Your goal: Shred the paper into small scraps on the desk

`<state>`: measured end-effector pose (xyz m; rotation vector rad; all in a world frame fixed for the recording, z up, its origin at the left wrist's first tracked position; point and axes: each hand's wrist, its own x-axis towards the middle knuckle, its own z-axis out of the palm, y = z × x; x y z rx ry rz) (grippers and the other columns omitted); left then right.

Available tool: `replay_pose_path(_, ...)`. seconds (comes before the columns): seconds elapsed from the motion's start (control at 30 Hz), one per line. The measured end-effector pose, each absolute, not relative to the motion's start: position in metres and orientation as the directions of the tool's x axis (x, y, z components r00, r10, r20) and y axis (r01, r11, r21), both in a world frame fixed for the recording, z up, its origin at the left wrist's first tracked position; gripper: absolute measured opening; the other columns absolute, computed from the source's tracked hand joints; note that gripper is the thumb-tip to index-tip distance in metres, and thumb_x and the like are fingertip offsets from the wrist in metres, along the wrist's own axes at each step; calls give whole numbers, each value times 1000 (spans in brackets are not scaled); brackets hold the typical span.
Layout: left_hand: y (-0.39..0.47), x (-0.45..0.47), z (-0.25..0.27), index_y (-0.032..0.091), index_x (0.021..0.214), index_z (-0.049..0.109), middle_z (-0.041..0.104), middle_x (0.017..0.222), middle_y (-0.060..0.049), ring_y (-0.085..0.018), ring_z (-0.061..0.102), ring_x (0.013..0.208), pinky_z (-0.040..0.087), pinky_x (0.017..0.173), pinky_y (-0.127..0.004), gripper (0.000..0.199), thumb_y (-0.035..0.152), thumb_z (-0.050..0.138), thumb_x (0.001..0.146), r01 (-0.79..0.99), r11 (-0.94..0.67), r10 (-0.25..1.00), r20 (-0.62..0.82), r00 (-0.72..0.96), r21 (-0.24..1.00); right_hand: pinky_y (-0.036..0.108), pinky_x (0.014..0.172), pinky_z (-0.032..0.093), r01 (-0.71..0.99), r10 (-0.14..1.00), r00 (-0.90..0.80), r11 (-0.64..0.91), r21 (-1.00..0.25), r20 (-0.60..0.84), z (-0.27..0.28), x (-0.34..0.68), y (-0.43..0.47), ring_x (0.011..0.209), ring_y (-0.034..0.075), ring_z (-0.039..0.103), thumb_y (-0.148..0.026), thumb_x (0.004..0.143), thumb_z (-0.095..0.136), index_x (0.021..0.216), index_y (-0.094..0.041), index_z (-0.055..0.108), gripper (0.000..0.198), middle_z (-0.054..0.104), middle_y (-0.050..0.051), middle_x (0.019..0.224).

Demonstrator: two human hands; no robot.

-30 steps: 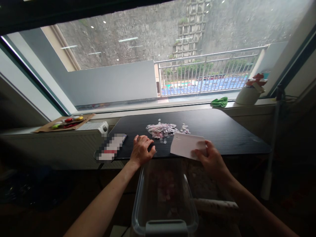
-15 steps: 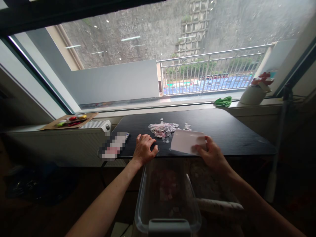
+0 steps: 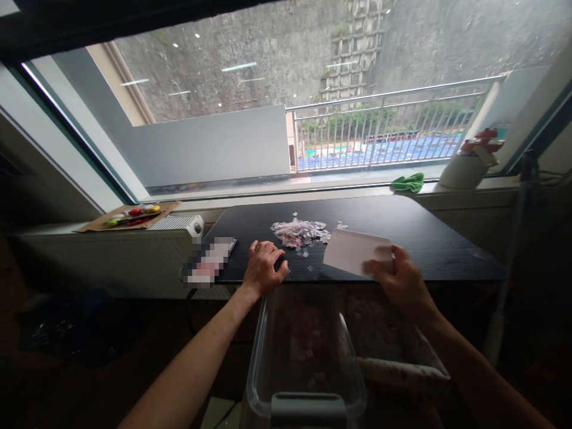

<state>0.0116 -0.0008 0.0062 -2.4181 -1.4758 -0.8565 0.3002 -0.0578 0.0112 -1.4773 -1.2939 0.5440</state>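
My right hand [image 3: 402, 274] pinches the right end of a stiff white card [image 3: 351, 253], held tilted just over the front of the black table [image 3: 429, 238]. To its left lies a heap of small white and pinkish paper scraps [image 3: 299, 232], with a few loose pieces around it. My left hand [image 3: 266, 266] rests at the table's front edge, left of the heap, fingers bent and thumb apart; I see nothing in it. Below the edge stands a clear plastic bin [image 3: 254, 363] with more scraps inside.
A phone [image 3: 212, 262], blurred out, lies at the table's left edge. The windowsill bears a green cloth [image 3: 407, 183] and a pale spray bottle [image 3: 465, 170]. On the radiator [image 3: 134, 256] to the left sits cardboard [image 3: 100, 220] with colourful small items.
My right hand has moved the white card to the right, away from the heap. My left hand has stayed in nearly the same place. The view has shifted slightly.
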Motion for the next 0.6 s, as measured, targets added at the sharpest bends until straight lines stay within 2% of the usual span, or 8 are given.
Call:
replay_pose_path(0.07, -1, 12, 6, 21, 91, 66, 64, 91, -6, -26, 54, 105, 26, 109, -55, 18, 29, 54, 81, 860, -490, 757, 557, 341, 139, 39, 70, 52, 482, 895, 328, 118, -868, 303, 7, 303, -60, 74, 24, 66, -43, 72, 62, 103, -21, 52, 40, 69, 7, 85)
replay_pose_path(0.23, -1, 12, 7, 22, 91, 66, 64, 91, -6, -26, 54, 105, 27, 109, -55, 18, 30, 53, 81, 865, -482, 766, 546, 339, 139, 35, 67, 52, 423, 952, 147, 184, -887, 267, 6, 290, -63, 69, 21, 65, -41, 76, 59, 105, -21, 51, 37, 70, 5, 82)
replay_pose_path(0.37, -1, 11, 6, 21, 91, 66, 64, 91, -6, -26, 54, 105, 27, 109, -55, 20, 31, 52, 81, 865, -484, 766, 544, 343, 135, 38, 69, 51, 446, 935, 206, 172, -878, 288, 19, 281, -42, 74, 23, 65, -40, 72, 58, 103, -20, 50, 37, 69, 7, 84)
replay_pose_path(0.5, -1, 11, 6, 21, 92, 66, 64, 91, -6, -26, 54, 106, 26, 109, -55, 20, 31, 52, 81, 863, -486, 765, 545, 343, 140, 37, 69, 51, 461, 957, 165, 137, -877, 237, 24, 282, -28, 74, 23, 64, -38, 68, 57, 99, -20, 51, 36, 67, 7, 84)
replay_pose_path(0.6, -1, 12, 7, 21, 92, 67, 64, 92, -6, -26, 53, 105, 26, 109, -54, 20, 30, 53, 81, 863, -483, 769, 543, 338, 146, 35, 68, 51, 412, 975, 123, 120, -903, 186, 22, 282, -30, 73, 22, 64, -38, 67, 59, 96, -21, 51, 35, 67, 5, 82)
